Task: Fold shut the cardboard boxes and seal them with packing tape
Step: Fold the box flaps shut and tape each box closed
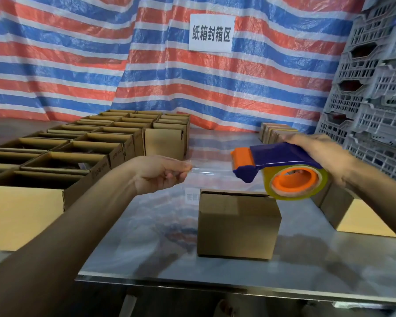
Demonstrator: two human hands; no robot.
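A small cardboard box [238, 223] with its flaps folded shut stands in the middle of the shiny metal table [160, 259]. Above it my right hand [322, 154] grips a blue and orange tape dispenser [281, 167] loaded with a roll of clear tape. My left hand [162, 173] pinches the free end of the clear tape strip [206, 171], which is stretched in the air between hand and dispenser, above and behind the box.
Several open cardboard boxes [78, 147] stand in rows on the left of the table. More boxes [343, 209] sit under my right arm and at the back right [274, 131]. Grey plastic crates [375, 88] are stacked at the right, before a striped tarp with a paper sign [212, 33].
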